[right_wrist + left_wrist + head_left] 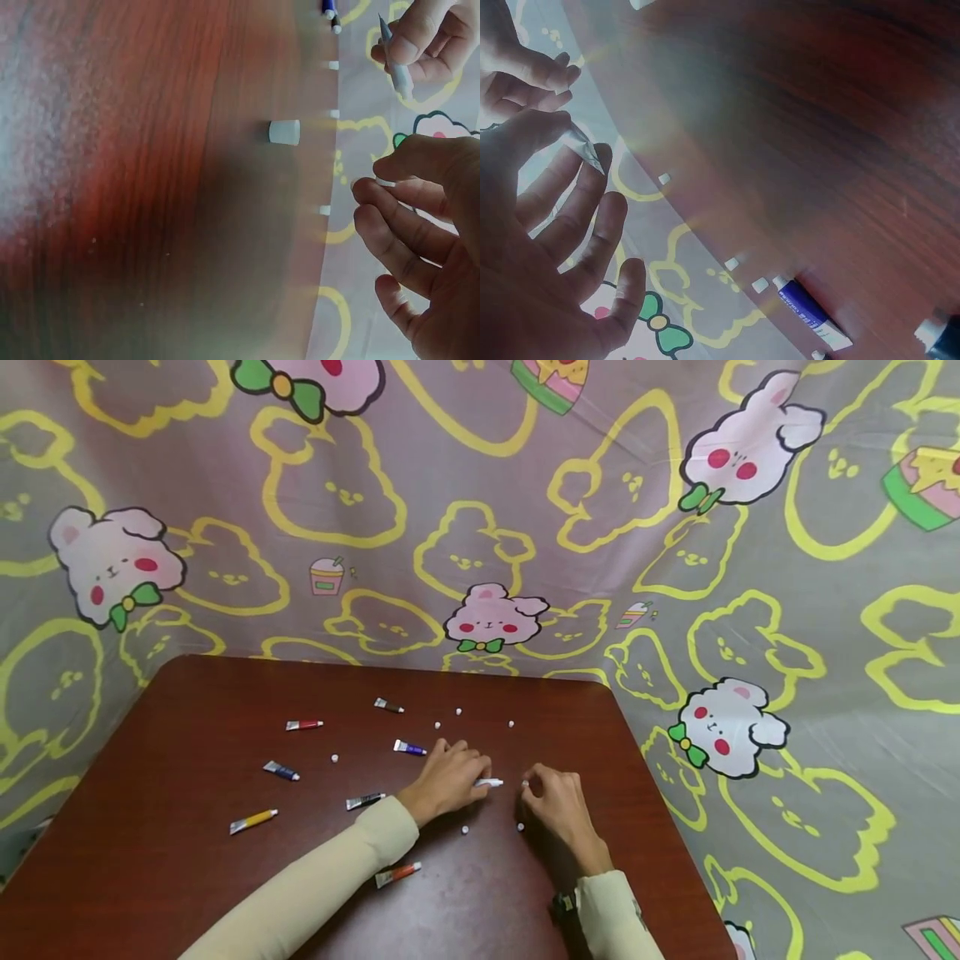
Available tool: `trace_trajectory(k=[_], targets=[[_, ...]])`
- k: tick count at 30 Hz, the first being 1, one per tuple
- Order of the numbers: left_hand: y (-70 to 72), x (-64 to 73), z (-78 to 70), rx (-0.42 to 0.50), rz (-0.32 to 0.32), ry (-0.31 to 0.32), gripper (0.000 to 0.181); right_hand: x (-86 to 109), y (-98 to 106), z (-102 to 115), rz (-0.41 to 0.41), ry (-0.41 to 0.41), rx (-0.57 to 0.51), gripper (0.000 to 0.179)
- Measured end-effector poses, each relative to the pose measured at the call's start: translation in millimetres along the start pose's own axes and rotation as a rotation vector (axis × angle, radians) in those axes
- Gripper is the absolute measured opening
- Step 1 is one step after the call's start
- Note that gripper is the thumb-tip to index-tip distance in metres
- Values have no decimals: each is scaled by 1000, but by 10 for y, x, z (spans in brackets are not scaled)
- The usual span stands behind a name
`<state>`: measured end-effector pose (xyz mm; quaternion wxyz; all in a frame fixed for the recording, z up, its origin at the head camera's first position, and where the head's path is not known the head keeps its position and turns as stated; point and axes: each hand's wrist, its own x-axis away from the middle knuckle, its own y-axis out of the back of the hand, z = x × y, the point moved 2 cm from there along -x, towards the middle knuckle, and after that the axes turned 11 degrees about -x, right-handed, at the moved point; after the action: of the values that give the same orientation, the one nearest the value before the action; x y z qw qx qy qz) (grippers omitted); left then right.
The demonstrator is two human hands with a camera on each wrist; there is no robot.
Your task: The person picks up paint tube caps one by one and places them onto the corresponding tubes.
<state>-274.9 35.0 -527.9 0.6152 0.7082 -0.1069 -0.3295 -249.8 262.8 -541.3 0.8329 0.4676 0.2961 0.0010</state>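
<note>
My left hand (450, 779) pinches a small white paint tube (489, 782) between thumb and fingertips, its nozzle pointing right toward the other hand. In the right wrist view the tube (399, 71) appears slim, with its flat end tapering away from the nozzle. Opposite it, my right hand (558, 806) pinches a small white cap (385, 182), mostly covered by thumb and index finger. A gap separates cap and nozzle. Just left of the left hand lies a purple-blue paint tube (409, 748). One loose white cap (521, 827) sits beside the right hand.
Other paint tubes lie about on the brown table (187, 877): brown (388, 706), red (303, 725), dark blue (282, 771), black (365, 802), yellow (253, 821) and orange (398, 875). Several white caps are scattered around, one (334, 758) toward the left. A patterned curtain (480, 527) borders the table.
</note>
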Motion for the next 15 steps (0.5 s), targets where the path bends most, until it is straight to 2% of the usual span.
trace_trajectory(k=[9,15], targets=[[55,57,5,24,1,5,19,10,44,120,-1,38,10,16],[48,94,11,1,-21,8,19,45,35,165,-6,49,2,14]])
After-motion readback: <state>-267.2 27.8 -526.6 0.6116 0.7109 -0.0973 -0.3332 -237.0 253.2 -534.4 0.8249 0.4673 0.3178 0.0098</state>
